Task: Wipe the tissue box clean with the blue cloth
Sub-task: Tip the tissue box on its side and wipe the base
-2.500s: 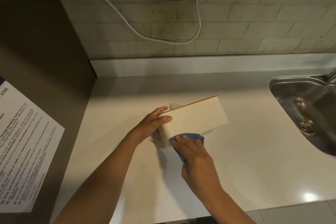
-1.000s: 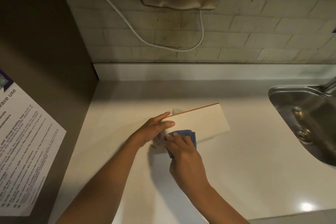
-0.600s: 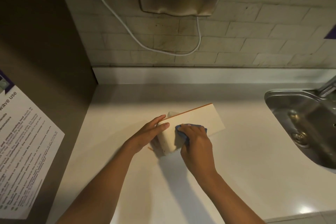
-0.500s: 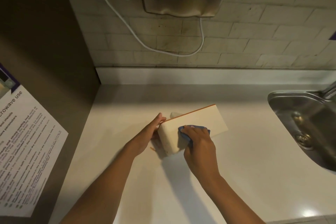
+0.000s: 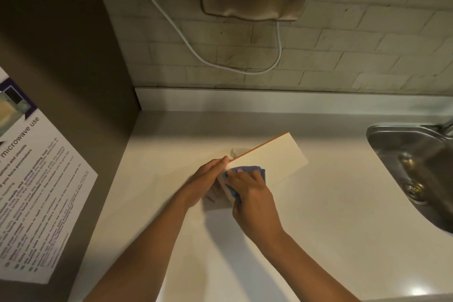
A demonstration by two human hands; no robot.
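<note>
Tissue box [image 5: 267, 162] lay on the surface [image 5: 331, 216], long axis running near-left to far-right; left hand [image 5: 206, 179] braced its near-left end with straight fingers, right hand [image 5: 250, 193] gripped blue cloth [image 5: 247, 169] there.

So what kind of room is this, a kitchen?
Probably a shared kitchenette or pantry. There is a steel sink set into a pale countertop, a tiled wall behind it, and a printed notice about microwave use on the left.
</note>
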